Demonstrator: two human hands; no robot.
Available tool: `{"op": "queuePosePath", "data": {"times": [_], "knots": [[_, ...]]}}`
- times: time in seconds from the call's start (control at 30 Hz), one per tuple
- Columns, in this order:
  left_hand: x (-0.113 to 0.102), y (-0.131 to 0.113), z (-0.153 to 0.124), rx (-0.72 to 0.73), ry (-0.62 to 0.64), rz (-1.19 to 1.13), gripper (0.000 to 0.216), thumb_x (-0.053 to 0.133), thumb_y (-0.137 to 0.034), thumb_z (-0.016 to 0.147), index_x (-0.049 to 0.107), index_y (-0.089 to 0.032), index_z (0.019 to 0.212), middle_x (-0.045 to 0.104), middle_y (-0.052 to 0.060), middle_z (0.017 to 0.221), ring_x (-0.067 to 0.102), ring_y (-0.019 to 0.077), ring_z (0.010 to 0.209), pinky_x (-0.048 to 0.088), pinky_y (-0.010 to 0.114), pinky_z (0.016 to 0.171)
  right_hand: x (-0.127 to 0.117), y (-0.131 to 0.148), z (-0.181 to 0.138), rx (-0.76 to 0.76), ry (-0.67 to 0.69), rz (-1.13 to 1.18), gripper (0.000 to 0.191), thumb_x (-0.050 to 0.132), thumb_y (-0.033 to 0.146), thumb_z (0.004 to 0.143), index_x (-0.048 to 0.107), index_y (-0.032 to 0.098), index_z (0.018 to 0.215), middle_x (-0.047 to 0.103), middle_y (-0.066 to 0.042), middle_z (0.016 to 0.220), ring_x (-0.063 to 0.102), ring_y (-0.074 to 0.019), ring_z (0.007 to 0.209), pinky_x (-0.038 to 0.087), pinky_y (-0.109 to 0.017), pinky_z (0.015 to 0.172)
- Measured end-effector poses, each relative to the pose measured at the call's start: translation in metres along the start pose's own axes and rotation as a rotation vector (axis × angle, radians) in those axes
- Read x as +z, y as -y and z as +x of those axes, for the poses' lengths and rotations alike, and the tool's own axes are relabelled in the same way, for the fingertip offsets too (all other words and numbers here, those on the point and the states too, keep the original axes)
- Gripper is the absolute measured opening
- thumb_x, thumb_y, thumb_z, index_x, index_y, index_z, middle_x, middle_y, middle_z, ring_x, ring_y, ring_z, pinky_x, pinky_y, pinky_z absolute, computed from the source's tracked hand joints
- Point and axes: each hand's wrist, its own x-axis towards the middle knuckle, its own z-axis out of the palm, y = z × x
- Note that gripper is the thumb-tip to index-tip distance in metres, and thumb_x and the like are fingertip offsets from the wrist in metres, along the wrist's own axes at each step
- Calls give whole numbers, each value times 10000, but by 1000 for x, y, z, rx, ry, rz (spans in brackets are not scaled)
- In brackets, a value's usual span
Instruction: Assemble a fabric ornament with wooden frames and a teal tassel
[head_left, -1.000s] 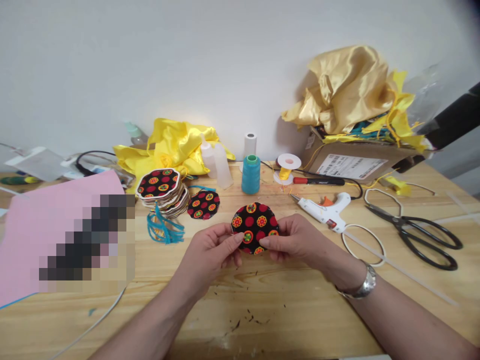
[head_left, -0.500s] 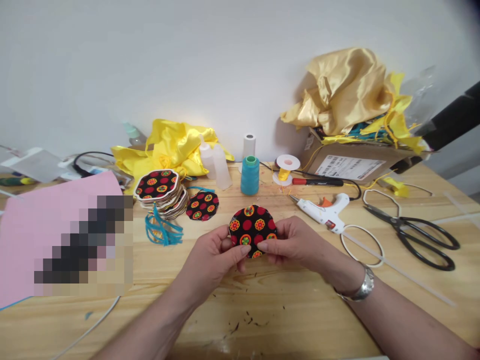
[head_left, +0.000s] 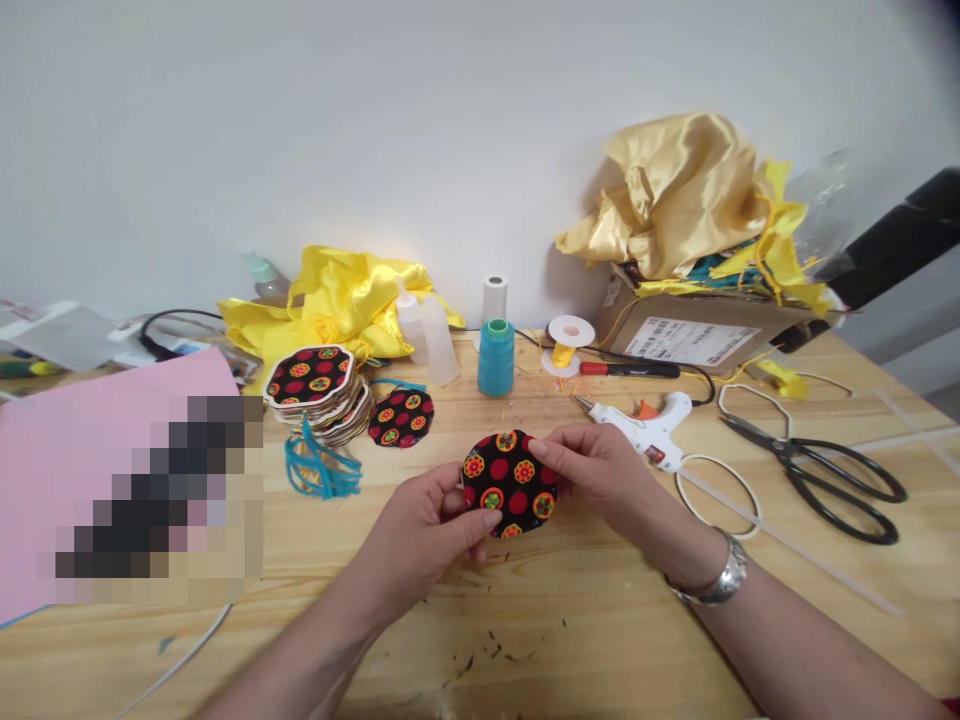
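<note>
Between my two hands is a round black fabric-covered disc (head_left: 511, 482) with red dots and orange flowers. My left hand (head_left: 442, 520) pinches its lower left edge, thumb on the front and fingers behind. My right hand (head_left: 585, 470) grips the upper right edge, its thumb on the printed face; the fingertips behind are hidden. A similar patterned round piece (head_left: 401, 415) lies on the table beyond my left hand. Left of it stands a stack of patterned pieces with white borders (head_left: 311, 378). Blue tassels (head_left: 322, 465) lie in front of the stack.
A white glue gun (head_left: 641, 430) lies just past my right hand, near a white ring (head_left: 718, 495) and black scissors (head_left: 817, 470). Behind stand a teal thread cone (head_left: 496, 360), squeeze bottles (head_left: 439, 345) and a cardboard box (head_left: 682, 335) of fabric. Pink sheet (head_left: 112, 430) at left.
My right thumb has shifted from the disc's lower edge up to its upper right edge. The disc has turned and sits slightly lower in view. My left hand keeps its hold.
</note>
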Motion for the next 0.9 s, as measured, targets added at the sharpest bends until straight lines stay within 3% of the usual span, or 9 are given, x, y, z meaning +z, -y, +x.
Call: {"op": "queuePosePath", "data": {"times": [0.23, 0.43, 0.73, 0.83, 0.9], "knots": [[0, 0, 0, -3, 11, -1, 238, 681, -251, 702, 643, -180, 926, 691, 10, 754, 522, 88, 508, 430, 211, 512, 0, -2, 1, 5, -37, -63, 409, 636, 525, 723, 556, 150, 579, 468, 40, 511, 378, -71, 477, 275, -221, 460], [-1, -2, 1, -9, 17, -5, 270, 677, -219, 711, 631, -173, 973, 697, 5, 761, 510, 70, 497, 418, 193, 502, -2, -1, -1, 17, 23, -19, 455, 584, 570, 754, 529, 155, 579, 441, 41, 510, 360, -73, 474, 252, -228, 459], [-3, 0, 0, -46, 72, -105, 279, 693, -282, 736, 640, -166, 984, 707, 25, 763, 604, 109, 571, 480, 212, 541, 0, -1, 1, 55, -57, -67, 341, 651, 470, 699, 581, 147, 614, 521, 25, 541, 422, -78, 489, 310, -215, 457], [-3, -1, 1, -59, 0, -246, 308, 694, -333, 738, 647, -173, 997, 720, 48, 832, 668, 172, 748, 531, 267, 656, 0, -1, 1, 36, -73, -91, 320, 647, 446, 707, 588, 145, 613, 537, 18, 557, 440, -82, 505, 327, -211, 461], [-4, 1, 2, -39, -93, -277, 319, 722, -335, 707, 652, -179, 975, 722, 36, 813, 669, 173, 733, 541, 279, 651, 1, -1, 1, 38, -55, -107, 310, 633, 429, 723, 590, 144, 610, 528, 20, 547, 424, -76, 493, 319, -207, 452]]}}
